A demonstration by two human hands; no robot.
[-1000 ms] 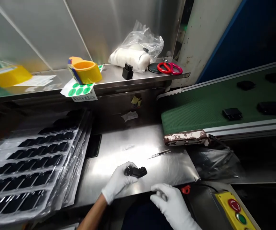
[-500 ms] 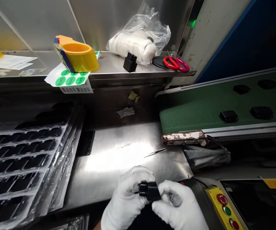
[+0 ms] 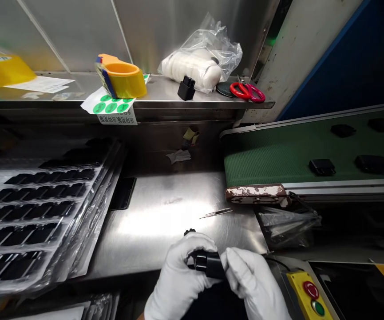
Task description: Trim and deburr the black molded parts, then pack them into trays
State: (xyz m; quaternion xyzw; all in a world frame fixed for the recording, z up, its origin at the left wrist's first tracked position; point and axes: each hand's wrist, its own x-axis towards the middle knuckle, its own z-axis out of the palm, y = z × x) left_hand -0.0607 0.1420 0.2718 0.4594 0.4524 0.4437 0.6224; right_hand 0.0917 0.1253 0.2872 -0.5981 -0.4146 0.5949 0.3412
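In a white glove, my left hand (image 3: pixel 181 271) is closed around a small black plastic plug adapter (image 3: pixel 211 264), its narrower glossy end toward the left. Another small black ridged piece (image 3: pixel 189 232) peeks out behind the left knuckles; whether it is held is hidden. My right hand (image 3: pixel 247 275), also gloved, has its fingertips pinched together against the adapter's right end. Anything between those fingertips is out of sight. Both hands are at the front edge of the steel worktop (image 3: pixel 145 235). Beyond them lies a pair of metal tweezers (image 3: pixel 215 213).
Stacked clear trays (image 3: pixel 58 222) of black parts stand left, beside a dark flat phone-like slab (image 3: pixel 124 194). A green conveyor (image 3: pixel 268 155) carries several black adapters on the right. The shelf (image 3: pixel 158 105) holds tape (image 3: pixel 125 84), scissors (image 3: pixel 247 91) and another black adapter (image 3: pixel 187 88).
The view has shifted slightly left. My right fingers have drawn together at the adapter's end, where they were more spread. The ridged black piece shows more behind my left hand.
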